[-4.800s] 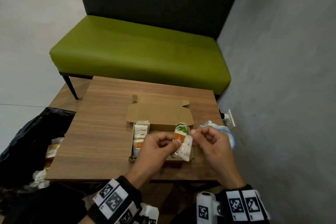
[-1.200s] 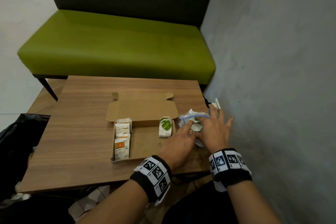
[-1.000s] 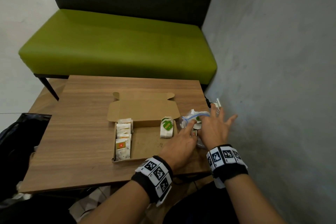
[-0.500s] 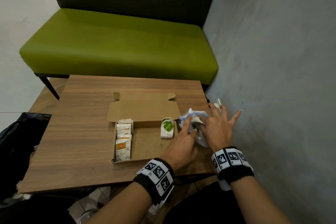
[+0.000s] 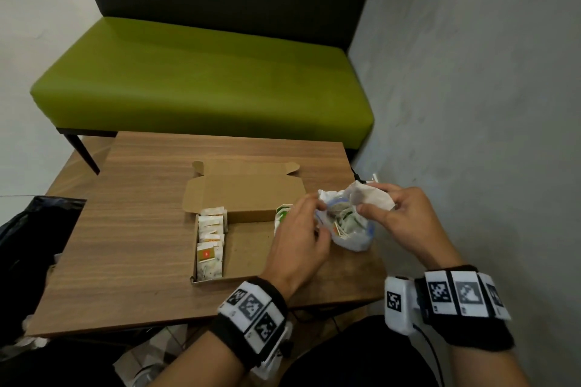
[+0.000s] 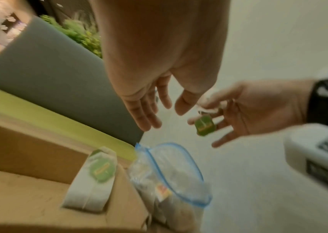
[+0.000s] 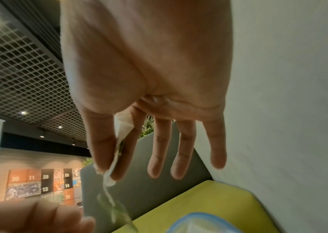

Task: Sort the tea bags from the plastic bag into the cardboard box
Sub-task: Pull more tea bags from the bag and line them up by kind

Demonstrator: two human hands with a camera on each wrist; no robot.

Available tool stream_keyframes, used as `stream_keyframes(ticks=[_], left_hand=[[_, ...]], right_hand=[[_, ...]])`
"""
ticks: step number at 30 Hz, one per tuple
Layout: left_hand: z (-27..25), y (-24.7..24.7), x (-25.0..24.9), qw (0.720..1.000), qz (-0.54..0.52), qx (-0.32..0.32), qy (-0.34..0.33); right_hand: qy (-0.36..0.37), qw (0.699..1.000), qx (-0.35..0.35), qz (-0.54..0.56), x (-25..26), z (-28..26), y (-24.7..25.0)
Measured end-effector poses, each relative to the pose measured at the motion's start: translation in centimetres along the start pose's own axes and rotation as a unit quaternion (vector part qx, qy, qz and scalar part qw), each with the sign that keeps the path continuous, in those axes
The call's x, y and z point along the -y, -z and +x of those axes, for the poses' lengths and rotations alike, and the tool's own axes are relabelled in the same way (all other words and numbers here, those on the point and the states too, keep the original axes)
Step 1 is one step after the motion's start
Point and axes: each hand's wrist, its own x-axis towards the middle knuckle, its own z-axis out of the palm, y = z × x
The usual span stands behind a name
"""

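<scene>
Matt cardboard box [image 5: 245, 198], wood-grain table [image 5: 132, 229]

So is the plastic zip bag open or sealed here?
Open: the plastic zip bag's blue zip rim gapes wide in the left wrist view, tea bags visible inside.

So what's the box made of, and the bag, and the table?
The box looks like plain brown cardboard, matte, with folded flaps. The bag seems thin clear plastic with a blue zip rim; you can see tea bags through it. The table shows wood grain with a smooth finish, though it could be solid wood or a veneer.
</scene>
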Motion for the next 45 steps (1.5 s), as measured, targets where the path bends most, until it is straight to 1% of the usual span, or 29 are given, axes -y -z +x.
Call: stream_keyframes(ticks=[2,4,6,9,10,12,13,15,18,20,24,29,31,34,38,41,43,45], left_hand=[[-0.5,2.1,-0.3,0.998,-0.062,-0.025,0.018],[-1.0,4.0,-0.4,0.99,-0.134,-0.019,0.027],[-1.5,5.6,-0.1,0.983,-0.184,-0.005,0.019],[-2.2,7.8,0.7,0.983,-0.179,0.028,0.019],[-2.4,8.4,1.1,0.987,-0.16,0.03,0.02],[-2.8,9.5,2.0,0.991,-0.13,0.021,0.024],[-3.1,9.9,2.4,0.989,-0.141,0.011,0.032],[-3.7,10.7,3.1,0.978,-0.199,-0.022,0.064],[-4.3,12.1,4.1,0.944,-0.295,-0.076,0.13],[-4.8,12.9,4.6,0.926,-0.326,-0.111,0.152],[-5.6,13.7,5.4,0.919,-0.332,-0.137,0.16],[-6.0,14.2,6.1,0.912,-0.349,-0.131,0.17],[-6.2,14.2,6.4,0.911,-0.351,-0.131,0.174],[-6.4,14.2,6.7,0.904,-0.358,-0.149,0.181],[-6.4,14.8,7.6,0.899,-0.351,-0.176,0.192],[-6.3,15.8,8.6,0.885,-0.361,-0.206,0.209],[-6.2,16.5,9.7,0.867,-0.378,-0.23,0.228],[-6.1,17.3,11.0,0.848,-0.382,-0.271,0.248]], right_hand=[[0.009,0.998,0.032,0.046,1.1,-0.8,-0.9],[0.021,0.996,0.072,0.053,2.0,-1.3,-2.2],[0.036,0.99,0.126,0.045,2.8,-1.9,-3.7],[0.054,0.975,0.207,0.058,4.1,-2.4,-5.9],[0.055,0.97,0.228,0.065,4.7,-2.5,-6.4],[0.044,0.965,0.248,0.077,5.5,-2.7,-7.7],[0.037,0.966,0.244,0.082,5.7,-2.7,-8.4],[0.036,0.97,0.221,0.096,6.0,-2.8,-10.0],[0.028,0.967,0.209,0.143,6.6,-2.9,-12.3],[0.025,0.963,0.205,0.17,7.2,-3.0,-13.5],[0.022,0.96,0.177,0.216,8.1,-3.5,-15.2],[-0.008,0.951,0.133,0.279,8.8,-4.1,-16.4],[-0.01,0.953,0.113,0.282,8.9,-4.2,-16.5],[0.003,0.961,0.081,0.266,8.9,-4.2,-16.3],[0.005,0.967,0.077,0.244,8.8,-4.1,-15.7],[-0.011,0.97,0.068,0.234,8.5,-4.1,-15.2],[-0.024,0.972,0.05,0.229,8.1,-4.1,-15.0],[-0.037,0.973,0.023,0.226,7.7,-4.1,-14.8]])
